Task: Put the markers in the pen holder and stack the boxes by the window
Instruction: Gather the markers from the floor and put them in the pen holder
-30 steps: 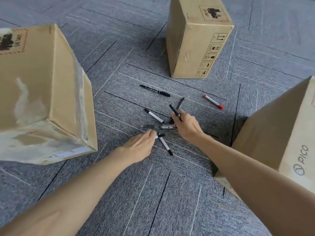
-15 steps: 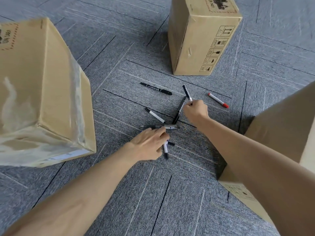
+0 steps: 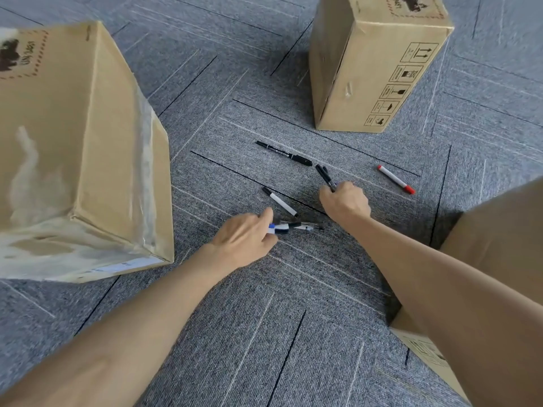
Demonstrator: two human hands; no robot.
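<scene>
Holding two black markers [image 3: 324, 175], your right hand [image 3: 346, 203] is curled tight around them. Your left hand [image 3: 243, 240] pinches some blurry markers [image 3: 296, 226].

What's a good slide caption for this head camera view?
Left hand and right hand grip markers over grey carpet among three cardboard boxes.

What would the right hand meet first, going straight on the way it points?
Likely the long black marker on the grey carpet, just beyond the black markers the right hand grips; depth is unclear.
</scene>
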